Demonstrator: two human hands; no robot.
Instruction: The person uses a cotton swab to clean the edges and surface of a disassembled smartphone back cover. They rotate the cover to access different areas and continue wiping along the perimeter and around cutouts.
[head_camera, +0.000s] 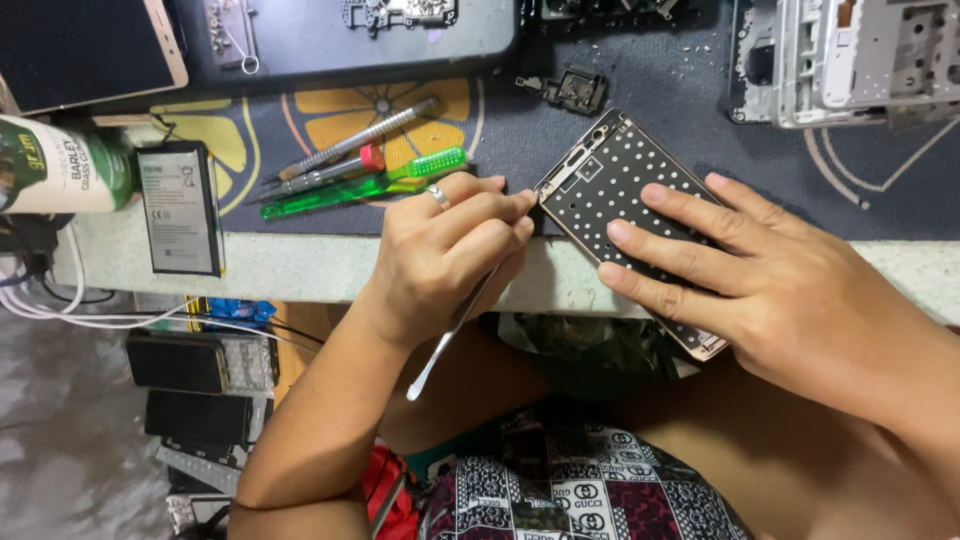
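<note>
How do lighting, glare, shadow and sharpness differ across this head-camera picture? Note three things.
Head view: even, soft light on the left hand, right hand and dotted phone frame, all sharp; faint sheen on the metal pry tool; the floor and stacked phones below the bench edge sit dimmer and softer.

We see two bare forearms, no sleeves, no watch or bracelet showing. Our left hand (450, 255) wears one plain silver ring (438, 197) on a finger, left of frame centre; our right hand (770, 275) shows short trimmed nails. At the bottom centre of the frame, patterned clothing (580, 490): black, white and dark red patchwork print with interlocking round motifs
</note>
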